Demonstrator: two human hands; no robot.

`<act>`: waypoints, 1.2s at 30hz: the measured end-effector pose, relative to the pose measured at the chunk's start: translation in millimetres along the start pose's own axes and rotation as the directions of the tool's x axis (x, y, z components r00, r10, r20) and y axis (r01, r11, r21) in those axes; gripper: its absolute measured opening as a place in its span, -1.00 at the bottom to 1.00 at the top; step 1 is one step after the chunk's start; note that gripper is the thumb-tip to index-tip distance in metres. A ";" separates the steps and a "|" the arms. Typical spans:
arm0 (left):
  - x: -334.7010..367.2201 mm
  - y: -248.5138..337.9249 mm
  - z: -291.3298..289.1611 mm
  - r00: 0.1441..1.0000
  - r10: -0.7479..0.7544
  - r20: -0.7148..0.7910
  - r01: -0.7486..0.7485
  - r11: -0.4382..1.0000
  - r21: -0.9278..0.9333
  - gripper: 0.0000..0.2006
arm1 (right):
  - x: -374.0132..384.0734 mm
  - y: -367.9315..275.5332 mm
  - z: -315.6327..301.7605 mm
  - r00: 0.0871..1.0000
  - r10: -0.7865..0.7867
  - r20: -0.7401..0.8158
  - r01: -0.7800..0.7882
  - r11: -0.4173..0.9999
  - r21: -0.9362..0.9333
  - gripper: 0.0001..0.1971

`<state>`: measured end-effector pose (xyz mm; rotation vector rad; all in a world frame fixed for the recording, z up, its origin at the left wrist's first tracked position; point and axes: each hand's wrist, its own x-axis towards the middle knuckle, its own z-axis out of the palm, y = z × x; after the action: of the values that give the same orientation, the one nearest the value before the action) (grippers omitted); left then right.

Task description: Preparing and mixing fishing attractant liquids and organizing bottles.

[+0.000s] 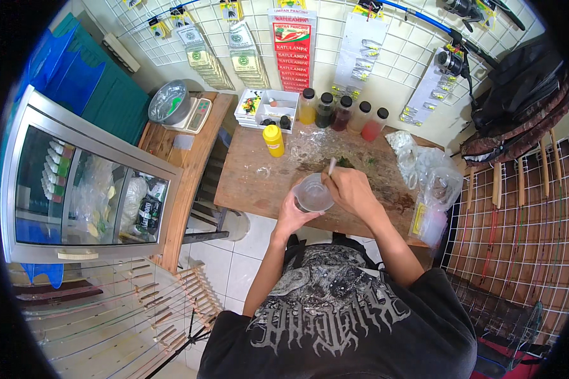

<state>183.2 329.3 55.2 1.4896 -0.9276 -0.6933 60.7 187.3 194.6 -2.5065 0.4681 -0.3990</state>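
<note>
My left hand (289,216) is wrapped round the side of a clear plastic cup (314,194) near the table's front edge. The cup's open top faces up, and its contents are hard to make out. At its right rim my right hand (353,191) is closed round a thin utensil, whose pale handle end (332,165) sticks up above the fingers. The utensil's lower part is hidden by the hand. Dark green crumbs (346,162) lie on the wood just beyond my right hand. A yellow bottle (274,141) stands to the far left of the cup.
Several black-capped jars (342,114) line the back of the wooden table (246,170), beside a white divided tray (267,108). Plastic bags (423,165) lie at right. A digital scale (197,115) with a metal bowl (169,103) sits on the left bench, behind a glass cabinet (88,183).
</note>
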 end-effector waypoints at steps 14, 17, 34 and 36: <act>1.0 5.8 -3.0 1.000 0.025 -0.001 -0.025 0.999 -0.031 -0.04 | 1.9 1.8 3.0 0.999 0.032 -0.028 -0.031 0.999 0.020 -0.85; 2.4 10.8 -1.4 0.999 0.029 -0.020 -0.030 0.999 -0.030 -0.05 | 1.9 -0.4 5.2 0.993 -0.088 -0.079 0.098 0.986 0.133 -0.85; 2.1 8.1 -3.5 0.999 0.034 -0.030 -0.036 0.997 -0.070 -0.05 | 2.2 -0.7 8.6 0.990 -0.043 -0.132 0.055 0.994 0.095 -0.87; 2.2 8.9 -3.7 0.999 0.034 -0.038 -0.036 0.997 -0.075 -0.04 | 0.1 -5.2 9.4 0.987 -0.038 -0.159 0.056 0.993 0.107 -0.87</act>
<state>186.0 329.4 64.7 1.4116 -0.8878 -0.6663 65.5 195.7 190.0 -2.3923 0.4355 -0.6265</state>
